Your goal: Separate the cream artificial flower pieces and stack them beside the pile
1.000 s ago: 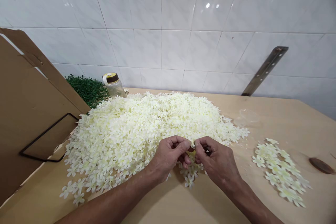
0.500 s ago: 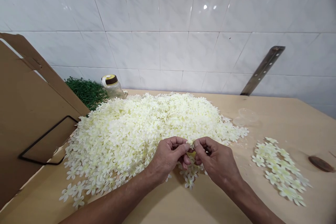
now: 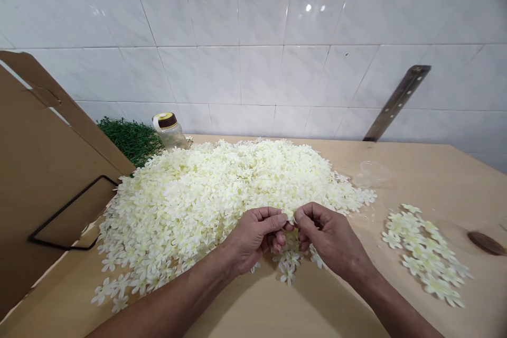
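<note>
A small cream artificial flower (image 3: 290,216) is pinched between both hands at the front of a big heap of like flowers (image 3: 198,190). My left hand (image 3: 259,237) grips its left side between thumb and forefinger, the other fingers curled below. From the right, my right hand (image 3: 327,235) pinches the opposite edge with thumb and forefinger. The fingertips cover much of the flower. A few loose flowers (image 3: 288,264) lie on the table just under the hands. Further right, a smaller cluster of flowers (image 3: 425,253) is spread on the tabletop.
At left stands a cardboard box (image 3: 51,169) with a black wire frame (image 3: 67,206) against it. Behind the heap are green artificial foliage (image 3: 129,137) and a bottle (image 3: 170,129). A clear plastic piece (image 3: 372,171), a brown oval object (image 3: 486,243) and a metal bracket (image 3: 396,103) are at right.
My right hand has shifted slightly right and up, and more of the flower shows between the fingertips. My left hand stays nearly in place.
</note>
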Demonstrator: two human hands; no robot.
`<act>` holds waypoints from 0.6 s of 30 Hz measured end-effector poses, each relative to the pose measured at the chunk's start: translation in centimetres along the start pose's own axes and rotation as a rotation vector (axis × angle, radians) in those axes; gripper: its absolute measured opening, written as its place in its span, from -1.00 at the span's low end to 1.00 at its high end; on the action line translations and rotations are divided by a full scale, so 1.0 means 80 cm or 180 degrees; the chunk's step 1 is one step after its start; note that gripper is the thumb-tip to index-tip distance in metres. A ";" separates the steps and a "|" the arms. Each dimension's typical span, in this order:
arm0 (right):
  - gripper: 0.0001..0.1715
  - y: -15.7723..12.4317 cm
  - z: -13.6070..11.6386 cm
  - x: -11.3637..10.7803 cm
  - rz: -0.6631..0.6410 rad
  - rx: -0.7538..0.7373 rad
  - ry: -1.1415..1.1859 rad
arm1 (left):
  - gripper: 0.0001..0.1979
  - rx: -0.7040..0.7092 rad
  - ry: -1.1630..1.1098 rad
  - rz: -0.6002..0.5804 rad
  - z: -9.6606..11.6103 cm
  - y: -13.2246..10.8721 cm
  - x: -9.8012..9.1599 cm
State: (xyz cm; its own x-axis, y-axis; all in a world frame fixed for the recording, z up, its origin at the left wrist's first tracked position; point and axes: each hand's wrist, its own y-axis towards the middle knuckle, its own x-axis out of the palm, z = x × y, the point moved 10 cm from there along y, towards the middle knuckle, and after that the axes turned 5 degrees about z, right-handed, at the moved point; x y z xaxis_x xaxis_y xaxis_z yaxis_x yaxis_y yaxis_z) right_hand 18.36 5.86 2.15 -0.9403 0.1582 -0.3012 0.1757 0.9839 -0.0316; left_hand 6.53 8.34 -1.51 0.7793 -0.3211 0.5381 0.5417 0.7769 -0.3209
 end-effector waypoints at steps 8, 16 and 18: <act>-0.64 -0.003 -0.015 0.001 0.0109 -0.0623 -0.0094 | -0.69 0.0125 0.0054 0.0169 0.006 -0.001 -0.006; -0.60 0.000 -0.007 -0.002 -0.0026 -0.0218 0.0058 | -0.69 0.0107 0.0070 0.0033 0.007 -0.004 0.000; -0.58 0.000 -0.006 0.003 -0.0216 -0.0125 0.0185 | -0.68 0.0061 0.0064 -0.0014 0.007 -0.004 0.002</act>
State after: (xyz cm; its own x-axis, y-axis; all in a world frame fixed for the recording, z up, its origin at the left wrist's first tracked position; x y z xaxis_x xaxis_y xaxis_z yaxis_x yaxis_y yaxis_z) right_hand 18.03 5.94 2.52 -0.9652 0.0946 -0.2439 0.1006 0.9949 -0.0124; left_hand 6.29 8.34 -0.91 0.7832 -0.3352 0.5237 0.5392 0.7856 -0.3035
